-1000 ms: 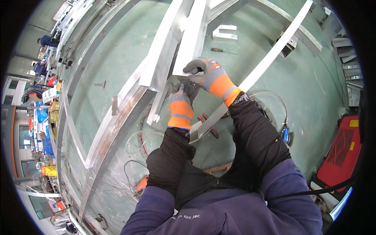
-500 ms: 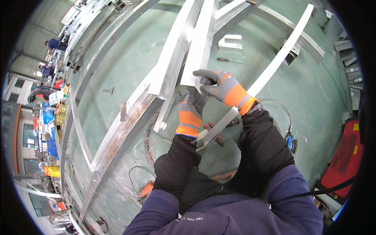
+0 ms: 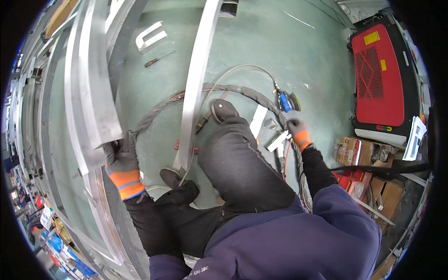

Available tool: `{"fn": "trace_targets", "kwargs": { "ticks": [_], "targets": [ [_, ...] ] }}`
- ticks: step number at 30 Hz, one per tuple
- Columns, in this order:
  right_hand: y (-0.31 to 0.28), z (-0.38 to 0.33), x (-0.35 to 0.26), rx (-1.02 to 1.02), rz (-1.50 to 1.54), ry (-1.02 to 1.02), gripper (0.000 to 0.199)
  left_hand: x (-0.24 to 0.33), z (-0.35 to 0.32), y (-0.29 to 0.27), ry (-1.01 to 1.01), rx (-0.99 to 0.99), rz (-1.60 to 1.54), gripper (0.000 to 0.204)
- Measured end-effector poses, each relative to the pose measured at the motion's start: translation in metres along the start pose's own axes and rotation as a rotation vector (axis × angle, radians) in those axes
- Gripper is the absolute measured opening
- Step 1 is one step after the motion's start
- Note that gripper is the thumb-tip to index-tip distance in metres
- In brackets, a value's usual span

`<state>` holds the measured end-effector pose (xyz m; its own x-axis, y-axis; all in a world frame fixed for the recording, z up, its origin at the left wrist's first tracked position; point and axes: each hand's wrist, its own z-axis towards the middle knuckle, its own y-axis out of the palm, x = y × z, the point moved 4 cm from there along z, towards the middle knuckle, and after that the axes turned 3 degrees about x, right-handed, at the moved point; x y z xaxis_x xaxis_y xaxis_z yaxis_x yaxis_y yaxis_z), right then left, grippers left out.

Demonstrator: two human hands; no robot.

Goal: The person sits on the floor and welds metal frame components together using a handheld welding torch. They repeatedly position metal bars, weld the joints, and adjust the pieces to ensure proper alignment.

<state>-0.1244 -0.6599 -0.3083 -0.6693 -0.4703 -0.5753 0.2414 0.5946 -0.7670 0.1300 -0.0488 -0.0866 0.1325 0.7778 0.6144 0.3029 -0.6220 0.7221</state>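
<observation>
Aluminium frame section (image 3: pixel 93 102) at the left was clamped by the left hand (image 3: pixel 122 161), while a small metal bracket (image 3: pixel 278 140) was pinched by the right hand (image 3: pixel 297 130); the one-handed frame could be let slip.

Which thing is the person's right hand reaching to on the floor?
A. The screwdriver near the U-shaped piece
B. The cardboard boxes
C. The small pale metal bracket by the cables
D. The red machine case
C: the right hand has its fingers down at the small pale metal bracket beside the cables, while the left hand grips the edge of the long metal profile.
</observation>
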Motion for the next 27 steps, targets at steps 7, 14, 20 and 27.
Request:
{"fn": "trace_targets", "kwargs": {
  "ticks": [7, 14, 20, 27],
  "targets": [
    [0.084, -0.069, 0.120, -0.278, -0.371, 0.378, 0.038, 0.009, -0.016, 0.010, 0.044, 0.144, 0.136, 0.042],
    [0.148, -0.049, 0.120, -0.707, -0.771, -0.100, 0.032, 0.003, -0.026, 0.044, 0.107, 0.168, 0.249, 0.040],
    [0.148, -0.045, 0.107, -0.755, -0.759, -0.102, 0.035, 0.011, -0.031, 0.026, 0.044, 0.294, 0.172, 0.034],
    [0.108, -0.067, 0.119, -0.766, -0.496, -0.091, 0.041, 0.003, -0.036, 0.027, 0.071, 0.298, 0.206, 0.033]
  ]
}}
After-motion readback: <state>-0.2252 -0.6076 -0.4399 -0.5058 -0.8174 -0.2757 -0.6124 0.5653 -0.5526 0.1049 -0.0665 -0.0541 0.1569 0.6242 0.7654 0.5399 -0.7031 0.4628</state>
